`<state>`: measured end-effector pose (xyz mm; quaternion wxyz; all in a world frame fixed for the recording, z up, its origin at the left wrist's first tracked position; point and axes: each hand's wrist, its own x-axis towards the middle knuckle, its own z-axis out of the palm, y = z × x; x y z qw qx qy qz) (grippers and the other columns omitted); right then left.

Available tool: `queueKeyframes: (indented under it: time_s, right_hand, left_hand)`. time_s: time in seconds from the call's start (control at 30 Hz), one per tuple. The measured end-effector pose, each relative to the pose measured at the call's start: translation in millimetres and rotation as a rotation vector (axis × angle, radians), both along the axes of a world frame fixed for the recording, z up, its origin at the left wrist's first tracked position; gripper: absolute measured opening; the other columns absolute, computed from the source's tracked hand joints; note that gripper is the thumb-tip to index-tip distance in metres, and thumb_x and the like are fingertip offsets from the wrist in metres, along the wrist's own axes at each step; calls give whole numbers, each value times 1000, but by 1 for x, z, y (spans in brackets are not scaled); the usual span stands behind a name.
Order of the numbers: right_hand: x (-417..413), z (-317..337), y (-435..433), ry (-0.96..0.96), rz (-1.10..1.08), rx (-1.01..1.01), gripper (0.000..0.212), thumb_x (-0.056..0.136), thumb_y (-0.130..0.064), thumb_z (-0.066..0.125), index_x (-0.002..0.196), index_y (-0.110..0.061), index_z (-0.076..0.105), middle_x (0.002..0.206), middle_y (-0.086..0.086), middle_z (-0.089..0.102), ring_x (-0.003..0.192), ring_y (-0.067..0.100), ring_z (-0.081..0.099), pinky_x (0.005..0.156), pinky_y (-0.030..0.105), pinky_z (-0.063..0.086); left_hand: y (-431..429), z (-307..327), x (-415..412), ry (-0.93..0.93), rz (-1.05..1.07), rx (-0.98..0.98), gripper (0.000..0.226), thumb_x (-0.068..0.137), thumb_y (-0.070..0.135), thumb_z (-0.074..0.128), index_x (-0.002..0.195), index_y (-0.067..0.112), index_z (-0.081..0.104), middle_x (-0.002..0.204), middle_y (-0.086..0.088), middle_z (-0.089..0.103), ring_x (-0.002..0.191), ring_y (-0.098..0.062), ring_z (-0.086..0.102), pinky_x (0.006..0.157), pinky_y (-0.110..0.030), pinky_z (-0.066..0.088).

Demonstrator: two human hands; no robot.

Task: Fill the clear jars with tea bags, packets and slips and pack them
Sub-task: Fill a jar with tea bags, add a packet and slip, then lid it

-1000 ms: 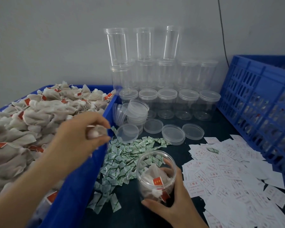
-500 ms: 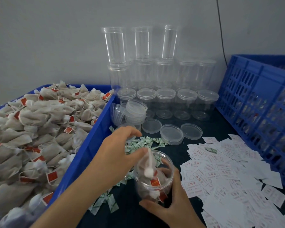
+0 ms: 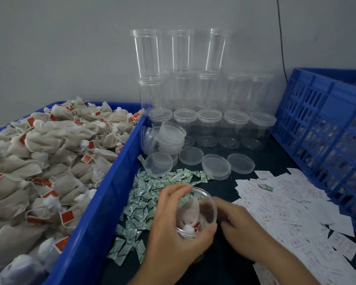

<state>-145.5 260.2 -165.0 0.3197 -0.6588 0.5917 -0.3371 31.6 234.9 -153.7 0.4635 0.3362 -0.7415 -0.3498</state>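
Observation:
A clear jar (image 3: pixel 202 203) stands on the dark table near the front, with tea bags (image 3: pixel 190 209) inside it. My left hand (image 3: pixel 173 239) wraps round the jar from the left, thumb across its near rim. My right hand (image 3: pixel 240 225) is blurred against the jar's right side; its grip is unclear. A blue bin (image 3: pixel 103 202) on the left is heaped with beige tea bags bearing red tags (image 3: pixel 49 153). Small green packets (image 3: pixel 144 194) lie strewn beside the bin. White printed slips (image 3: pixel 286 212) cover the table on the right.
Empty clear jars (image 3: pixel 210 124) are stacked in rows against the grey wall, taller ones on top. Loose clear lids (image 3: pixel 216 166) lie in front of them. A blue slatted crate (image 3: pixel 321 128) stands at the right edge. A black cable (image 3: pixel 281 38) hangs down the wall.
My left hand carried a tea bag from the bin to the jar, dropped it in, and now grips the jar. My right hand has shifted at the jar's right side.

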Motion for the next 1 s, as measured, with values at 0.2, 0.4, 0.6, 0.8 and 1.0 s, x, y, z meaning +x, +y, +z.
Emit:
queueKeyframes:
  time_s: [0.2,0.4,0.6,0.8,1.0]
  right_hand:
    - [2,-23,-71,266,15,-100,48,97,-22,64,143,-29,51,153,-18,38,140,-1,34,115,26,29]
    - [3,-54,-102,582,-18,-215,11,97,-31,56,106,-31,62,105,-18,55,112,8,54,87,23,33]
    - [6,-44,-85,673,-76,-454,12,81,-19,71,73,-20,64,73,-7,64,76,15,63,88,30,43]
    - [10,-6,-63,350,-275,-444,5,89,-14,73,93,-14,70,91,-7,70,91,11,59,92,31,44]
    - [21,46,-14,-211,-276,-512,8,87,-23,74,91,-29,72,91,-15,73,94,6,69,84,18,53]
  left_hand:
    - [3,-8,-5,163,41,-51,64,65,31,75,123,21,50,125,7,53,122,-17,51,98,-15,39]
    - [1,-11,-7,221,55,-62,58,63,26,77,114,15,53,121,0,56,120,-22,53,99,-22,42]
    - [-1,-12,-9,220,58,-50,56,61,27,76,109,10,53,121,-1,54,120,-20,52,96,-16,40]
    - [0,-11,-9,198,57,-42,56,61,30,74,109,11,52,121,1,53,121,-16,50,96,-11,38]
    - [1,-12,-8,188,65,-16,57,62,32,75,111,16,51,125,6,53,123,-15,50,94,-10,38]
